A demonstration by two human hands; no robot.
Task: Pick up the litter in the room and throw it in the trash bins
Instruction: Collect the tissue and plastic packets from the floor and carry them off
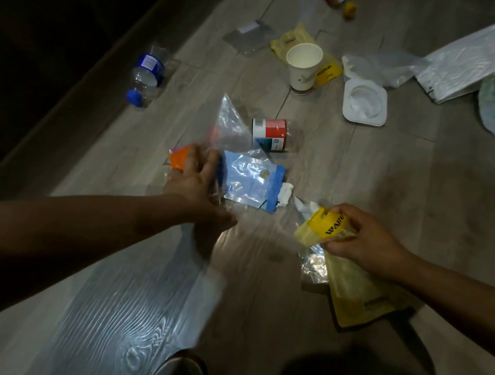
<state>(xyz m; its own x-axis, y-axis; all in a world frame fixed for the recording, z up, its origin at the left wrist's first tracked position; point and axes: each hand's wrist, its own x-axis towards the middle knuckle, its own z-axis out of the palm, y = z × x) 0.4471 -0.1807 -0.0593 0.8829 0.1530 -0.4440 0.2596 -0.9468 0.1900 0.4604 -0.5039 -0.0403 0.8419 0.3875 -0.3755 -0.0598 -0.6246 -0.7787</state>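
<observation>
A: Entry one, nine o'clock?
B: Left hand [194, 179], fingers spread over an orange wrapper [179, 158] and a clear bag [231, 125]. Blurred; grip unreadable.
A: Centre?
B: Blue pouch [253, 181], flat on the wooden floor [392, 177]. Red-and-white can [271, 134] on its side, just beyond at twelve.
A: Four o'clock?
B: Right hand [362, 237], pinching a yellow bag [324, 228]; crumpled clear plastic [313, 263] hangs with it.
A: Far floor?
B: Paper cup [302, 67], upright, toward one; white tray [365, 102] at two; blue-capped bottle [146, 78], on its side, at ten.
</observation>
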